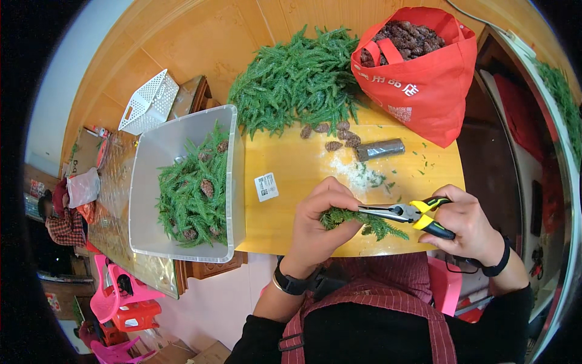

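Note:
My left hand (pixel 324 221) pinches a small green artificial pine sprig (pixel 382 229) above the table's near edge. In my right hand (pixel 464 221) are yellow-and-black needle-nose pliers (pixel 418 215), their jaws pointing left and reaching the sprig at my left fingers. What the jaw tips grip is hidden by those fingers. Several loose pine cones (pixel 333 146) lie on the table beyond my hands, beside a dark bundle in clear wrap (pixel 381 149). A large heap of green pine sprigs (pixel 294 82) covers the table's far side.
Left of my hands, a translucent plastic bin (pixel 237 182) holds sprigs with pine cones. A red bag (pixel 418 97) full of pine cones stands at the far right. White powder (pixel 357 173) and a white label (pixel 266 187) are on the yellow table (pixel 291 218). A white basket (pixel 150 103) sits farther left.

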`<action>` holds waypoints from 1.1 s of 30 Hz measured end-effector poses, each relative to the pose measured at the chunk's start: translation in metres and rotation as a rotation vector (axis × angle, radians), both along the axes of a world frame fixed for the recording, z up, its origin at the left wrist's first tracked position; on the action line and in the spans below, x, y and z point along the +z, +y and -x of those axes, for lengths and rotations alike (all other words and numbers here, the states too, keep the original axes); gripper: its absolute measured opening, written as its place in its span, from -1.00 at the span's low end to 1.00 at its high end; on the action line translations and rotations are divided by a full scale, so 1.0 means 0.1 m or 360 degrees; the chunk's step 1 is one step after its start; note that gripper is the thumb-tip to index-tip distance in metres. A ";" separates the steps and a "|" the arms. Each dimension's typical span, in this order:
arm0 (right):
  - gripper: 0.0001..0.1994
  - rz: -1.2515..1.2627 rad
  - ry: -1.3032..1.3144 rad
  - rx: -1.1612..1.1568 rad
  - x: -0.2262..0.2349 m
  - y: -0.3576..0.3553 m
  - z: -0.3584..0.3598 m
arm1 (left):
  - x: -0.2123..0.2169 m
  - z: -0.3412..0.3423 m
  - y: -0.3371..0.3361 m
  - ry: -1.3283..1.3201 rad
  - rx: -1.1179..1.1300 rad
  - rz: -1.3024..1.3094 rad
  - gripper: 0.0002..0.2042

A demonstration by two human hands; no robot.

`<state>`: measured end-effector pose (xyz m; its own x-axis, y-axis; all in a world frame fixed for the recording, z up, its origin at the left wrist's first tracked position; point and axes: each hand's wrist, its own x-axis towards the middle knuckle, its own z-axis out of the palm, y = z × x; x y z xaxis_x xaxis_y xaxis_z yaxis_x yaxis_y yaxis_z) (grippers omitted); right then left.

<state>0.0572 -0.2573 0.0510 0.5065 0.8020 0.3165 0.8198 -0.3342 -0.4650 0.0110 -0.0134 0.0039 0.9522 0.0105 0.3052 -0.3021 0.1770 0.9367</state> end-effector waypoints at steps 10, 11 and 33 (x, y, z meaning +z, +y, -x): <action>-0.70 0.0142 -0.0041 -0.0092 -0.02 0.00 0.05 | -0.01 0.01 0.01 -0.0039 0.0084 -0.0079 -0.78; -0.69 0.0113 -0.0054 -0.0075 -0.04 -0.01 0.04 | 0.00 0.01 0.01 -0.0040 0.0082 -0.0079 -0.78; -0.67 0.0081 0.0226 -0.0091 -0.01 -0.05 0.06 | 0.00 0.01 0.00 0.0338 -0.0133 0.0150 -0.82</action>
